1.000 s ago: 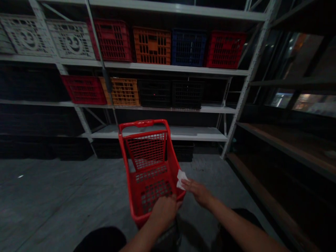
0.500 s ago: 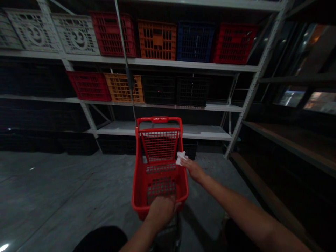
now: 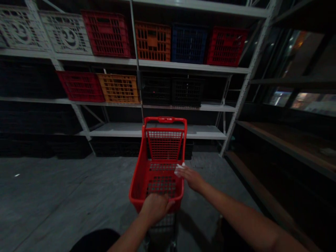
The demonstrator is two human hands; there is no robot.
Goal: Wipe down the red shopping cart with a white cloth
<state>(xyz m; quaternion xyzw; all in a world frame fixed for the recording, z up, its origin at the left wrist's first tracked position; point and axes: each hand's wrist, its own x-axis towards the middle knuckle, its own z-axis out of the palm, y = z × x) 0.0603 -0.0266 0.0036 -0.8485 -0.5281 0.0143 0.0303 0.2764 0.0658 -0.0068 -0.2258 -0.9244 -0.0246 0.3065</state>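
Observation:
A red plastic shopping cart (image 3: 138, 175) stands in the middle, its handle at the far end and its basket with nothing visible inside. My left hand (image 3: 156, 208) is closed over the near rim of the cart. Against the right rim, my right hand (image 3: 191, 177) presses a crumpled white cloth (image 3: 180, 170) under its fingers. The cloth is partly covered by those fingers. A thin upright pole (image 3: 139, 77) rises from the left side of the cart's handle.
Behind the cart is a white metal rack (image 3: 194, 65) with white, red, orange, blue and black crates, among them an orange crate (image 3: 153, 41). Dark shelves with a wooden board (image 3: 288, 145) run along the right side. Grey floor (image 3: 65, 196) lies around the cart.
The right hand and cloth have moved toward me along the right rim. The cart has turned slightly, its handle shifting right in view, and the rack has shifted left. The left hand still holds the near rim.

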